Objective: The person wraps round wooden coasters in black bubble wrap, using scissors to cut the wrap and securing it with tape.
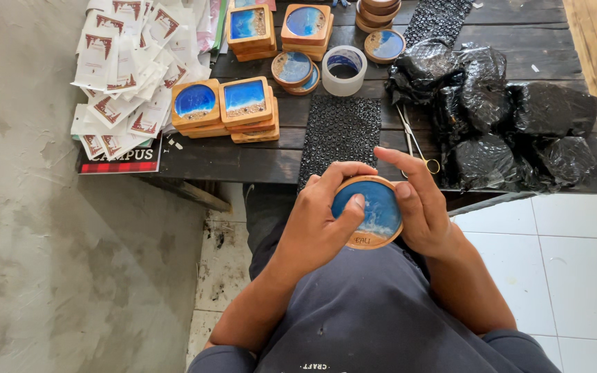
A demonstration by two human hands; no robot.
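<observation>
I hold a round wooden coaster [374, 215] with a blue and white resin face in front of my chest. My left hand [319, 224] grips its left rim, thumb lying across the blue face. My right hand [416, 204] grips its right rim, fingers curled over the top edge. A sheet of black bubble wrap [340, 131] lies on the dark wooden table [229, 159] just beyond my hands.
Stacks of square coasters [243, 110] and round coasters [295, 69] stand on the table, with a tape roll [344, 70], scissors [416, 141], black wrapped bundles [513, 131] at right and a heap of white paper packets [129, 76] at left.
</observation>
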